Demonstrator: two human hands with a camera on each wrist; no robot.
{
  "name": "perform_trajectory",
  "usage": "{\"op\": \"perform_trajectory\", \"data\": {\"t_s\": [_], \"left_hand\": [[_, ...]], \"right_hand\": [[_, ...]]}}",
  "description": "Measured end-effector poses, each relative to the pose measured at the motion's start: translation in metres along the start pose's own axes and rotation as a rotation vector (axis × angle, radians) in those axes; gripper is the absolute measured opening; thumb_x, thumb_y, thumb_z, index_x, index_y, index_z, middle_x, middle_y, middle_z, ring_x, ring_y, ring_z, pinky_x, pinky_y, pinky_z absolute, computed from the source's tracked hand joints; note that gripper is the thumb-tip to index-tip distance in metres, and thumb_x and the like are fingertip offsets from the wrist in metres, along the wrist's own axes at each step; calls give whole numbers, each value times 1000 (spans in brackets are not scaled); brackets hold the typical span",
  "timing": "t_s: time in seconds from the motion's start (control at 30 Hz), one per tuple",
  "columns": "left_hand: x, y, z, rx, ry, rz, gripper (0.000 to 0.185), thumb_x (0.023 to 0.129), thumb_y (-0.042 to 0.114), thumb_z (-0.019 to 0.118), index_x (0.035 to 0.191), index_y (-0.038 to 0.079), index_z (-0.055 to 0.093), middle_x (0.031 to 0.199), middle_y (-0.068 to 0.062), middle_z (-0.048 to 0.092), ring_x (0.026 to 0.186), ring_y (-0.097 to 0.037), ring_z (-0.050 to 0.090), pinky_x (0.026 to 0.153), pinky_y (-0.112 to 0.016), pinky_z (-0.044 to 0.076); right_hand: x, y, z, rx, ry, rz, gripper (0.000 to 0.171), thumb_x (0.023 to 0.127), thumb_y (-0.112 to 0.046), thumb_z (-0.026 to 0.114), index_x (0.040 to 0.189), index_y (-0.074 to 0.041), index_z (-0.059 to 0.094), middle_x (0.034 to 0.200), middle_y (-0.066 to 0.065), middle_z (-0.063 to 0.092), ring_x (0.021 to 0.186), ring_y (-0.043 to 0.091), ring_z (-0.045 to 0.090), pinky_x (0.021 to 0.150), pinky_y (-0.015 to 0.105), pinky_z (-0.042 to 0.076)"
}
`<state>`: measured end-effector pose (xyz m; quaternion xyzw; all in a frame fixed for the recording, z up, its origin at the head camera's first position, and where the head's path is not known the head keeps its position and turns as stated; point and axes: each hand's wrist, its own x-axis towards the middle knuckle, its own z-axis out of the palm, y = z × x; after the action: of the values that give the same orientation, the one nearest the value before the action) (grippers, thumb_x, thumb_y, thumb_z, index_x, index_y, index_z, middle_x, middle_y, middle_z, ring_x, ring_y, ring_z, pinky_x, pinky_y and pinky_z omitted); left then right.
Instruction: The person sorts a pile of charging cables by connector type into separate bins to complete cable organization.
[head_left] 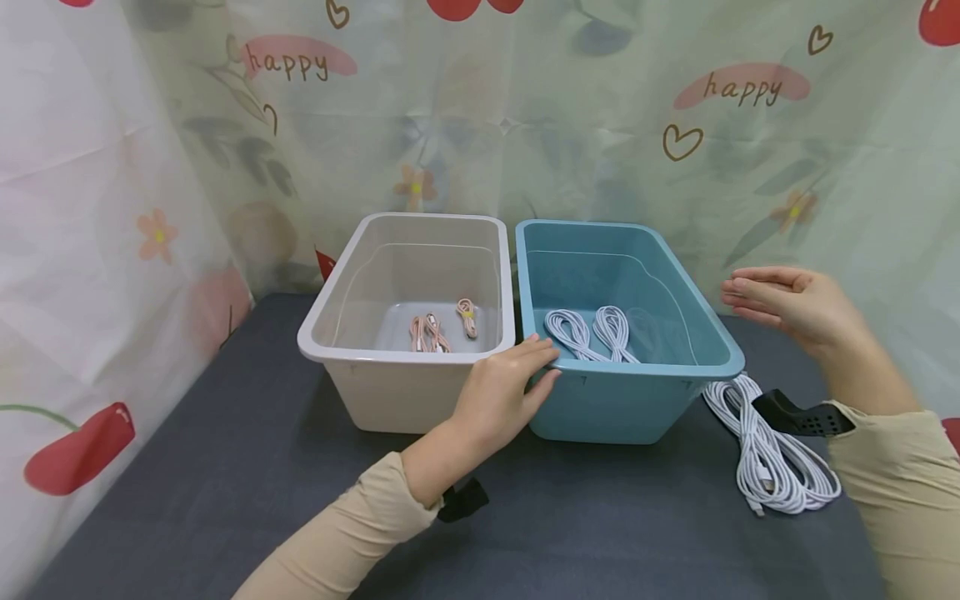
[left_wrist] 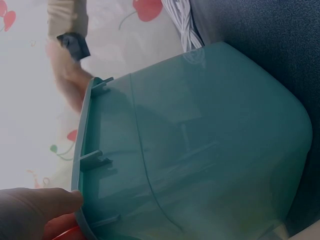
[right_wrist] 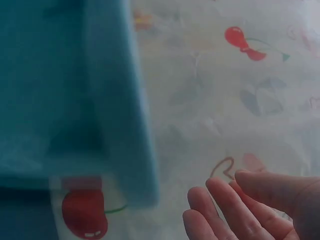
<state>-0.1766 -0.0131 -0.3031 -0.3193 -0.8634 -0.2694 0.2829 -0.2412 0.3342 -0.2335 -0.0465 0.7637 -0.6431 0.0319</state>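
My left hand grips the near left corner of a blue plastic bin, its fingers over the rim and its thumb on the outside. In the left wrist view the thumb lies against that rim. Two bundles of white cable lie inside the blue bin. To the bin's right, my right hand is in the air, holding nothing, its fingers loosely extended. The right wrist view shows these fingers apart from the bin's rim.
A beige bin stands left of the blue one, with several small pinkish cable bundles in it. A larger coil of white cable lies on the dark tabletop to the right. A printed curtain hangs behind.
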Motion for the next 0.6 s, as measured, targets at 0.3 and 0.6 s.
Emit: {"op": "perform_trajectory", "data": {"t_s": [0.3,0.6], "left_hand": [[0,0,-1,-4,-4,-5,24,88,16,65,109,5,69,113,-9,69,113,-22,62,92,-35,52],[-1,0,0,0,-1,-5,24,88,16,65,109,6,69,113,-9,69,114,-21,62,92,-35,52]], "right_hand": [[-22,37,-22,17,6,7,17,91,-11,59,92,-24,69,86,-13,73,80,1,69,68,16,55],[-37,78,-33,-275,4,122,19,93,-22,58,90,-41,59,86,-27,66,78,-8,65,68,14,55]]}}
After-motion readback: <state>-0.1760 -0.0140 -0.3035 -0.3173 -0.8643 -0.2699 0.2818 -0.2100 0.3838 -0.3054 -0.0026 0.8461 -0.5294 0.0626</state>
